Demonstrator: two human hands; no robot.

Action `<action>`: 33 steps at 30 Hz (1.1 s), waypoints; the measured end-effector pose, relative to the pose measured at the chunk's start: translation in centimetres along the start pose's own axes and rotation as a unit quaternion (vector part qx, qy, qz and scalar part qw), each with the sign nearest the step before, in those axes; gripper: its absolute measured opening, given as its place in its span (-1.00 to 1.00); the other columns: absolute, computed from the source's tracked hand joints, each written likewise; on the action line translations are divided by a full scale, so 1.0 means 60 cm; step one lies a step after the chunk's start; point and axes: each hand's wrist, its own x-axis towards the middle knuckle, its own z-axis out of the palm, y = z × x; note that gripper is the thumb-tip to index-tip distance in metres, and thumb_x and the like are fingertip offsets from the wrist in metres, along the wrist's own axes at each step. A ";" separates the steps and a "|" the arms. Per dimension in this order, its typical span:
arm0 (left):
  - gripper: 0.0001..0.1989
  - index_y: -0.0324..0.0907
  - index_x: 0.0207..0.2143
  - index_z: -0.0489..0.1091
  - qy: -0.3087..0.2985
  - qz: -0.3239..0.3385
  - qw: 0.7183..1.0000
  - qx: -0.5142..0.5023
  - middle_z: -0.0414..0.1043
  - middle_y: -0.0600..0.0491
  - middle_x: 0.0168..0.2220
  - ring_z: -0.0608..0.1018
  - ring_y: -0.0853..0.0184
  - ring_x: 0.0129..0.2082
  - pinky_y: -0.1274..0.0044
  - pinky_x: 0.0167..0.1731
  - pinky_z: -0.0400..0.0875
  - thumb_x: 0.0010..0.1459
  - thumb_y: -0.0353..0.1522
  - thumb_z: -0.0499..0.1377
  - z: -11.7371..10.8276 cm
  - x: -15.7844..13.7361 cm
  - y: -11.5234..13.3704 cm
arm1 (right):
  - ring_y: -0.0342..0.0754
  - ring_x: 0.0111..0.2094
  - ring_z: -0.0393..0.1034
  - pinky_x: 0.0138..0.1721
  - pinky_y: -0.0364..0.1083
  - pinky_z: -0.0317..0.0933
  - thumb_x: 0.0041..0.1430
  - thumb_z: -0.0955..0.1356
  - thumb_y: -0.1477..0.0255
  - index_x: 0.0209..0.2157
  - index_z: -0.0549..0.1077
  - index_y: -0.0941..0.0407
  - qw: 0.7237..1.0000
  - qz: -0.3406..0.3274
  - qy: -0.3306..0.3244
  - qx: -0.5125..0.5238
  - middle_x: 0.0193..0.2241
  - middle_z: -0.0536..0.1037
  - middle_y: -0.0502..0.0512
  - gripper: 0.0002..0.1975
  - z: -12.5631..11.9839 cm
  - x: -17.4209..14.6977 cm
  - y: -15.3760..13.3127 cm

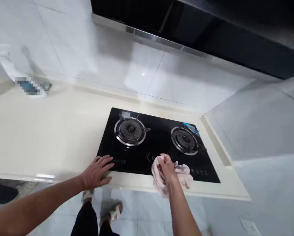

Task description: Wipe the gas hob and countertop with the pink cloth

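Note:
My right hand (166,167) grips a pale pinkish-white cloth (183,175) at the front edge of the black gas stove (159,141). The cloth is bunched near the control knobs, and part of it hangs over the counter's front. Fingers spread, my left hand (99,170) rests on the stove's front left corner and the counter edge, holding nothing. Behind my hands are the left burner (130,130) and the right burner (185,139), each with a dark metal pot support.
The cream countertop (50,131) runs to the left, with a white bottle (33,91) near the wall. A black range hood (186,36) overhangs the stove. A tiled wall (260,124) bounds the right side. Tiled floor lies below.

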 end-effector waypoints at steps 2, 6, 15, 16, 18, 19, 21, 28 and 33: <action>-0.43 -0.10 0.26 0.27 0.002 -0.007 1.000 -0.002 0.29 -0.15 0.30 0.29 -0.01 0.31 0.16 0.19 0.16 0.23 -0.16 0.16 0.000 0.000 0.003 | -0.17 -0.63 0.22 -0.60 -0.14 0.13 -0.11 0.51 0.08 -0.13 0.40 0.00 1.000 0.003 -0.001 -0.001 -0.57 0.38 -0.20 -0.47 0.001 0.008 -0.002; -0.45 -0.10 0.23 0.30 0.007 -0.006 1.000 -0.001 0.31 -0.15 0.28 0.31 0.00 0.29 0.18 0.17 0.18 0.22 -0.16 0.17 -0.005 0.003 0.005 | -0.17 -0.65 0.17 -0.63 -0.14 0.06 -0.12 0.52 0.06 -0.29 0.38 0.01 1.000 0.002 0.020 0.005 -0.63 0.33 -0.19 -0.55 0.016 0.032 -0.007; -0.45 -0.10 0.22 0.30 0.001 -0.005 1.000 0.008 0.31 -0.15 0.28 0.31 0.00 0.29 0.17 0.18 0.17 0.21 -0.16 0.18 -0.009 0.005 0.004 | -0.19 -0.61 0.21 -0.57 -0.15 0.15 -0.14 0.52 0.06 -0.29 0.35 0.00 0.999 -0.007 0.011 0.046 -0.56 0.39 -0.17 -0.53 0.011 0.008 -0.001; -0.45 -0.10 0.22 0.30 0.000 -0.006 1.000 0.006 0.31 -0.14 0.28 0.31 0.00 0.29 0.17 0.19 0.16 0.21 -0.16 0.18 -0.008 0.005 0.004 | -0.20 -0.62 0.20 -0.58 -0.16 0.14 -0.15 0.53 0.06 -0.29 0.35 0.00 0.999 -0.006 0.010 0.048 -0.56 0.38 -0.18 -0.52 0.012 0.008 -0.002; -0.44 -0.09 0.23 0.30 0.000 -0.007 1.000 0.004 0.31 -0.14 0.29 0.30 0.01 0.29 0.18 0.19 0.17 0.20 -0.16 0.19 -0.007 0.004 0.004 | -0.20 -0.64 0.17 -0.62 -0.16 0.09 -0.16 0.53 0.06 -0.33 0.33 0.00 0.999 -0.003 0.019 0.049 -0.60 0.34 -0.20 -0.52 0.017 0.017 -0.005; -0.44 -0.09 0.23 0.29 0.003 -0.005 1.000 0.005 0.30 -0.14 0.29 0.30 0.01 0.29 0.18 0.19 0.17 0.20 -0.17 0.19 -0.007 0.004 0.004 | -0.20 -0.65 0.15 -0.64 -0.16 0.06 -0.16 0.53 0.06 -0.35 0.32 0.00 0.998 -0.001 0.027 0.048 -0.62 0.32 -0.20 -0.53 0.021 0.023 -0.006; -0.44 -0.10 0.22 0.29 0.010 -0.004 1.000 0.009 0.30 -0.14 0.29 0.29 0.01 0.30 0.18 0.19 0.17 0.20 -0.18 0.19 -0.008 0.004 0.005 | -0.19 -0.65 0.16 -0.65 -0.16 0.05 -0.14 0.53 0.05 -0.38 0.31 0.01 0.998 -0.001 0.044 0.049 -0.64 0.31 -0.19 -0.54 0.029 0.033 -0.007; -0.45 -0.11 0.22 0.30 0.008 0.001 1.000 0.011 0.31 -0.15 0.28 0.30 0.02 0.29 0.18 0.18 0.18 0.21 -0.18 0.18 -0.013 0.005 0.007 | -0.20 -0.64 0.16 -0.63 -0.17 0.08 -0.15 0.52 0.08 -0.37 0.32 0.01 0.998 -0.001 0.030 0.063 -0.62 0.34 -0.19 -0.56 0.019 0.012 0.004; -0.45 -0.10 0.22 0.30 0.008 -0.018 1.000 0.009 0.31 -0.14 0.29 0.29 0.01 0.30 0.16 0.19 0.17 0.19 -0.19 0.19 -0.007 0.003 0.009 | -0.22 -0.67 0.09 -0.66 -0.18 -0.01 -0.15 0.52 0.07 -0.40 0.28 0.00 0.998 0.003 0.034 0.059 -0.65 0.27 -0.22 -0.55 0.023 0.022 -0.004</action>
